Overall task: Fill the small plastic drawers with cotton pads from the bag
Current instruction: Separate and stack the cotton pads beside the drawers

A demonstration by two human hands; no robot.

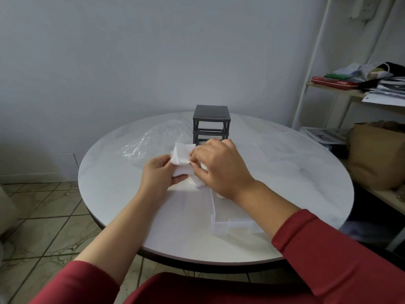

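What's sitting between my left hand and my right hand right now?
A small stack of white cotton pads lies there: the left hand grips it from one side and the right hand pinches its other edge. The head view shows this.

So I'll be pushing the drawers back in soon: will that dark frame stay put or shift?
The dark frame looks like empty thin struts, so probably light. It stands in stacked tiers on a smooth table, so a push may slide or tip it. The left hand and right hand hold the cotton pads; likely free one to brace it.
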